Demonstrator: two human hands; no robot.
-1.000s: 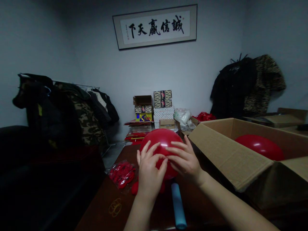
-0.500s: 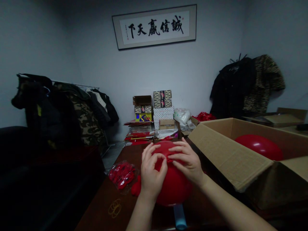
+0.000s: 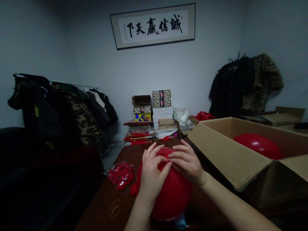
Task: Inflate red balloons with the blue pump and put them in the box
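Note:
A round, inflated red balloon [image 3: 172, 195] is between my two hands above the dark table [image 3: 130, 154]. My left hand [image 3: 154, 173] is closed, its thumb and index finger pinching at the top of the balloon, where the neck seems to be. My right hand [image 3: 187, 162] meets it there from the other side, its fingertips pressed together at the same spot. The neck itself is hidden by the fingers. Beneath the balloon a light-blue tube-like thing [image 3: 180, 221] shows in part. Just left of the balloon lies a small red thing [image 3: 133, 189], partly covered.
Left on the table are a clear bag of red items [image 3: 121, 175] and some yellowish rubber bands [image 3: 114, 209]. At right, an open cardboard box [image 3: 228, 150] holds another red balloon [image 3: 258, 146]. Stacked boxes [image 3: 162, 114] and red papers [image 3: 138, 136] stand at the back.
The balloon has come lower and nearer, covering more of the light-blue thing. My fingertips have drawn closer together at its top; the right hand's fingers were more spread before.

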